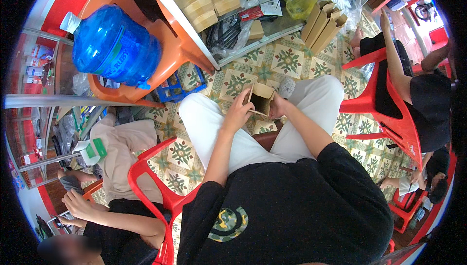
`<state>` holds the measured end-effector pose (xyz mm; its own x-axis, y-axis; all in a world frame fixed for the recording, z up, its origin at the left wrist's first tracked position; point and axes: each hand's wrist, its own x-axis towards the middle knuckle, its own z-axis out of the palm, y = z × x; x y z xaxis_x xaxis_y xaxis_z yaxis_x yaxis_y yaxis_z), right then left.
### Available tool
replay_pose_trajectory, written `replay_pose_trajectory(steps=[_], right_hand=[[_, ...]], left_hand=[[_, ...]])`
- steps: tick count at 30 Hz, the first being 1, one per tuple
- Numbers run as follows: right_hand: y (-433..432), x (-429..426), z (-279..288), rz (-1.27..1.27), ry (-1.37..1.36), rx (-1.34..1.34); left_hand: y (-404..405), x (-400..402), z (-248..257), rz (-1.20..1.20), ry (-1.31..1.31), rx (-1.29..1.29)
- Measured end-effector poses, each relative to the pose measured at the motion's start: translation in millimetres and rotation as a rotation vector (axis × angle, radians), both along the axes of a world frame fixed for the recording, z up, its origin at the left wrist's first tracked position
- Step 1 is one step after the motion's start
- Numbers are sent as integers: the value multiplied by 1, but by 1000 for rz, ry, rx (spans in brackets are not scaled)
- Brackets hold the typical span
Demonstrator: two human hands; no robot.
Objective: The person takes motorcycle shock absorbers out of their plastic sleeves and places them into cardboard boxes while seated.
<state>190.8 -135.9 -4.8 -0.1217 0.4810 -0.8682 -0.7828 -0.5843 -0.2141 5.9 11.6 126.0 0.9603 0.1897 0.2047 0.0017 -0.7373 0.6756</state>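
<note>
Between my knees I hold a small brown cardboard box point(263, 91) with its top end open towards me. My left hand point(239, 108) grips its left side, the fingers bent over the near rim. Against the right side my right hand point(278, 105) is closed, its fingertips partly hidden by the box. The inside of the box is dark, and I cannot tell whether anything lies in it. Just beyond my right hand a crumpled white bundle point(287, 87) is on the tiled floor point(266, 71).
An orange plastic chair point(178, 51) bears a large blue water bottle point(116, 46). A glass shelf point(292, 20) holds cartons and shock absorbers. Several tall cardboard boxes point(323, 27) stand beside it. People sit close on both sides, on red plastic chairs point(396, 100). A blue plastic crate point(182, 84) lies ahead left.
</note>
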Motion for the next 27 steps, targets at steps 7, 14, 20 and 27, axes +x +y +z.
replay_pose_trajectory(steps=[7, 14, 20, 27], right_hand=[[6, -3, 56, -134, -940, 73], [17, -22, 103, -4, -1891, 489], [15, -26, 106, 304, -1696, 281], [20, -12, 59, -140, -1438, 334]], left_hand=[[1, 2, -19, 251, -4, -160], [0, 4, -30, 238, 84, -50], [-4, 4, -30, 164, 218, -16], [-1, 4, -35, 160, 261, -47]])
